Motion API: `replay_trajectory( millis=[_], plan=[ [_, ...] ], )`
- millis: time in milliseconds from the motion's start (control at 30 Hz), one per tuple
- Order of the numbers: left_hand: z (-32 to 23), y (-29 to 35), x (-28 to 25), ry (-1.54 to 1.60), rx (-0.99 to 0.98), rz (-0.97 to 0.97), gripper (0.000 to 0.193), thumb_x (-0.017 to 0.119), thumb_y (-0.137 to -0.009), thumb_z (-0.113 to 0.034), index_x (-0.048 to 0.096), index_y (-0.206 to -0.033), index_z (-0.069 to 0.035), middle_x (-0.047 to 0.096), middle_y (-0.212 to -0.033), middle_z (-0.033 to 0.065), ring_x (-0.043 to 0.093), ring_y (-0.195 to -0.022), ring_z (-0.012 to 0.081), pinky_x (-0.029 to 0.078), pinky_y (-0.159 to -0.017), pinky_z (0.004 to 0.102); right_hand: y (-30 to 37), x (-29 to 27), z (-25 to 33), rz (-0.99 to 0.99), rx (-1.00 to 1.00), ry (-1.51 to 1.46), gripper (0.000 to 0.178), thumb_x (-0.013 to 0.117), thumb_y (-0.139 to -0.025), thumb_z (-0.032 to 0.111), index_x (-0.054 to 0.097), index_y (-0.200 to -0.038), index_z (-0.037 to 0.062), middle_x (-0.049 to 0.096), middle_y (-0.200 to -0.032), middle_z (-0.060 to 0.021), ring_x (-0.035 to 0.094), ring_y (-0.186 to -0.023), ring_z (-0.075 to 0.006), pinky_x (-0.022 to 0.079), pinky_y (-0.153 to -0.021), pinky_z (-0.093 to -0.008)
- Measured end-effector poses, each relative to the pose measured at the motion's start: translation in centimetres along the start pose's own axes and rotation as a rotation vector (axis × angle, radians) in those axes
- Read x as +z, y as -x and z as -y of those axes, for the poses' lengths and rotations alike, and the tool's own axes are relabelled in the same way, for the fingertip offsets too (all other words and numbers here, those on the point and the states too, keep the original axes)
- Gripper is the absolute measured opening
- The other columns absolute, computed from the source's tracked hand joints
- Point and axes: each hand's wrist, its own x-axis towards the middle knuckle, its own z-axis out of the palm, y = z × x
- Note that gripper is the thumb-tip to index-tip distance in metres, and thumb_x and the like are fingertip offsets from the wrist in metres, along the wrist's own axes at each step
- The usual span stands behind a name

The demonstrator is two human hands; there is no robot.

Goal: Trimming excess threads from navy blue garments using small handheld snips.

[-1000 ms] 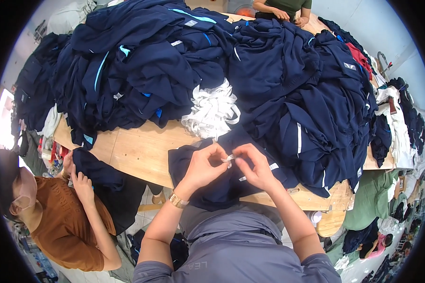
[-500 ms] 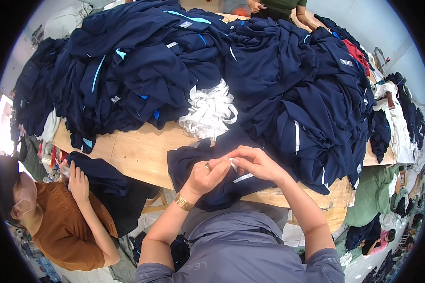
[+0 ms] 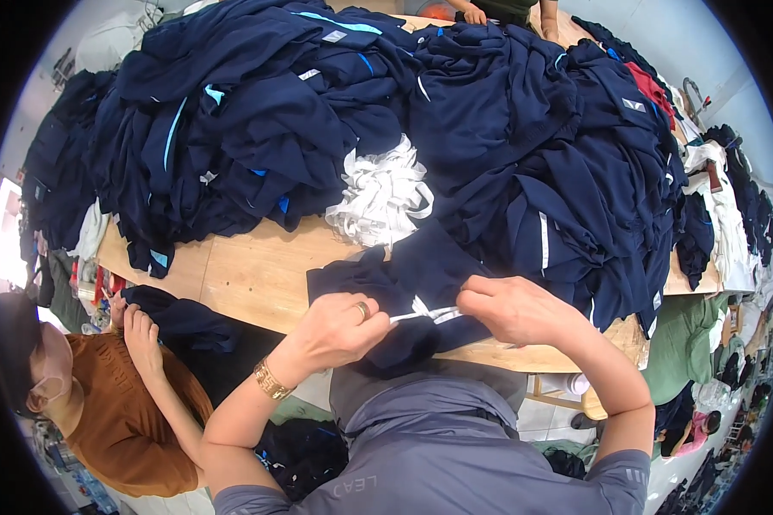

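Between my hands a white drawstring is stretched, with a knot or loop at its middle. My left hand pinches one end, its fingers curled closed. The other end is gripped by my right hand, fingers also closed. Under the string lies a navy garment at the table's front edge, and whether the string is attached to it I cannot tell. Just beyond sits a heap of white drawstrings.
Large piles of navy garments cover the wooden table at the back and right. On my left a co-worker in a brown shirt handles dark cloth. Another person stands across the table.
My hands have moved apart to left and right and slightly nearer to me. The white drawstring, bunched at my fingertips before, is now pulled taut between them.
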Motion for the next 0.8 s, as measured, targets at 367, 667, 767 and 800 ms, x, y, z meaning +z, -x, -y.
replay_trajectory(
  millis=[367, 667, 767, 800],
  plan=[
    [-2.9, -3.3, -1.2, 0.832, -0.284, 0.159, 0.012, 0.060, -0.085, -0.010, 0.056, -0.078, -0.001, 0.060, -0.080, 0.0095, 0.057, -0.067, 0.0267, 0.045, -0.061, 0.0313, -1.0, 2.2, 0.8, -0.245, 0.287, -0.975, 0.021, 0.052, -0.092, 0.017, 0.050, -0.078, 0.0021, 0.056, -0.062, -0.0013, 0.057, -0.056, -0.0067, 0.043, -0.050, -0.0222],
    [-0.5, -0.6, 3.3, 1.120, -0.624, -0.330, 0.031, 0.047, -0.095, -0.016, 0.044, -0.066, -0.005, 0.049, -0.063, 0.0001, 0.034, -0.053, 0.0042, 0.027, -0.048, 0.0196, 0.1, 5.7, 1.5, -0.220, 0.192, -1.032, 0.023, 0.046, -0.096, 0.019, 0.052, -0.081, 0.0019, 0.059, -0.067, -0.0026, 0.058, -0.059, -0.0080, 0.045, -0.051, -0.0218],
    [0.2, 1.0, 5.5, 1.223, -0.709, -0.318, 0.032, 0.047, -0.095, -0.017, 0.042, -0.066, -0.006, 0.049, -0.062, -0.0003, 0.033, -0.051, 0.0029, 0.025, -0.046, 0.0185, 1.5, 7.0, 0.2, -0.176, 0.261, -0.981, 0.023, 0.046, -0.095, 0.019, 0.053, -0.081, 0.0016, 0.060, -0.064, -0.0036, 0.059, -0.058, -0.0091, 0.046, -0.052, -0.0226],
    [0.2, 0.7, 6.0, 1.302, -0.762, -0.314, 0.032, 0.047, -0.095, -0.018, 0.042, -0.066, -0.006, 0.049, -0.062, -0.0004, 0.032, -0.051, 0.0025, 0.025, -0.046, 0.0180, 1.8, 7.1, -0.1, -0.146, 0.276, -1.016, 0.022, 0.046, -0.095, 0.018, 0.053, -0.083, 0.0012, 0.061, -0.066, -0.0033, 0.060, -0.061, -0.0093, 0.048, -0.054, -0.0227]
  ],
)
